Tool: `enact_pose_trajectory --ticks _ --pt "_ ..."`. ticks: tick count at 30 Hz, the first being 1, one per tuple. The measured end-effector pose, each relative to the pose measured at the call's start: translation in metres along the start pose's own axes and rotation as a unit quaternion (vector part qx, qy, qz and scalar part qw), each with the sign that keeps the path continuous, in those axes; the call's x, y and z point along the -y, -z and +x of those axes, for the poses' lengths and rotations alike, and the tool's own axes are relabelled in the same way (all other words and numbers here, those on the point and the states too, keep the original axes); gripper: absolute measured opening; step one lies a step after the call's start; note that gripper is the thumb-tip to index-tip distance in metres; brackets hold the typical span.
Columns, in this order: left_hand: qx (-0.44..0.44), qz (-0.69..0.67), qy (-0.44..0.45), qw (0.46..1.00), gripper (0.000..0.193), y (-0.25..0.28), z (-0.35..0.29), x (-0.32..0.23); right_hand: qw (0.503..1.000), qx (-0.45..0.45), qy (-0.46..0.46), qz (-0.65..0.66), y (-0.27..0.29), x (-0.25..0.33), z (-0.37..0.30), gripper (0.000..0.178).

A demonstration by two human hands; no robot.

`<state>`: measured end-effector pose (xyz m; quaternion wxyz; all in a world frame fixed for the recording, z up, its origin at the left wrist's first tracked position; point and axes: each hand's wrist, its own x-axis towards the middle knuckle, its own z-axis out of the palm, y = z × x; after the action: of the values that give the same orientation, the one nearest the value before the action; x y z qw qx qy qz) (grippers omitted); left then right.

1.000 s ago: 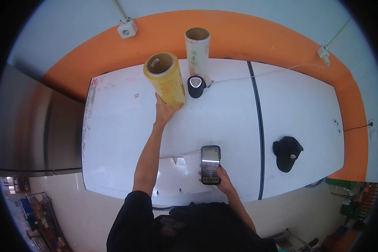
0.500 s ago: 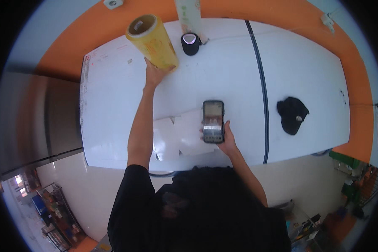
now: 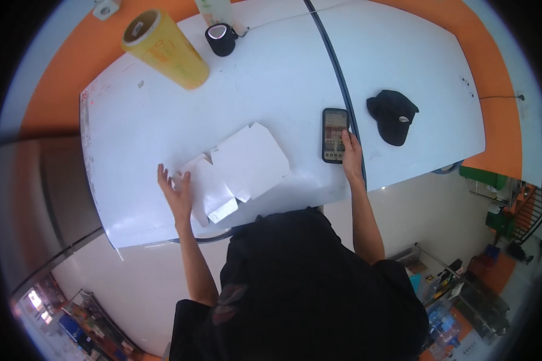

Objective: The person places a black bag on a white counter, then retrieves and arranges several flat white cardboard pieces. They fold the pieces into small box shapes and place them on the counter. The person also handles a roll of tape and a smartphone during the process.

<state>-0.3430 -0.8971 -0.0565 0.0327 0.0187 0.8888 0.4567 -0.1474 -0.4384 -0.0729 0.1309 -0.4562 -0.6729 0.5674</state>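
My left hand (image 3: 176,191) is at the left end of a flat, unfolded white cardboard box (image 3: 253,159), fingers apart and thumb by its edge. Whether it touches the cardboard I cannot tell. In my right hand (image 3: 351,153) is a black smartphone (image 3: 334,135), lit screen up, gripped by its right edge close to the white worktop (image 3: 126,132). Toward the back left, a big yellow roll of wrapping film (image 3: 168,51) stands on end, with no hand on it.
Behind, next to the roll, stand a small black cylindrical device (image 3: 220,41) and a pale patterned roll (image 3: 214,11). A black cap (image 3: 394,116) lies right of the dark seam (image 3: 337,63). Shelves with goods (image 3: 96,325) stand at lower left.
My left hand has let go of the yellow roll and come down to the cardboard. My right hand has carried the phone rightward, near the seam. The cardboard lies more exposed.
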Motion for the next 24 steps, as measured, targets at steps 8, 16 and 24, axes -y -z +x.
enact_pose_trajectory --ticks 8,16,24 --pt "0.016 -0.031 0.188 0.982 0.126 0.002 -0.067 0.001 0.985 -0.028 0.079 -0.154 0.029 -0.021 0.000 0.061" --pt "0.120 0.061 0.039 0.990 0.159 -0.002 -0.083 -0.027 0.992 -0.064 0.054 -0.092 0.040 -0.037 0.008 0.040" --pt "0.187 0.204 0.038 0.960 0.166 0.008 -0.087 -0.020 0.977 -0.082 0.085 -0.178 0.032 -0.033 0.010 0.040"
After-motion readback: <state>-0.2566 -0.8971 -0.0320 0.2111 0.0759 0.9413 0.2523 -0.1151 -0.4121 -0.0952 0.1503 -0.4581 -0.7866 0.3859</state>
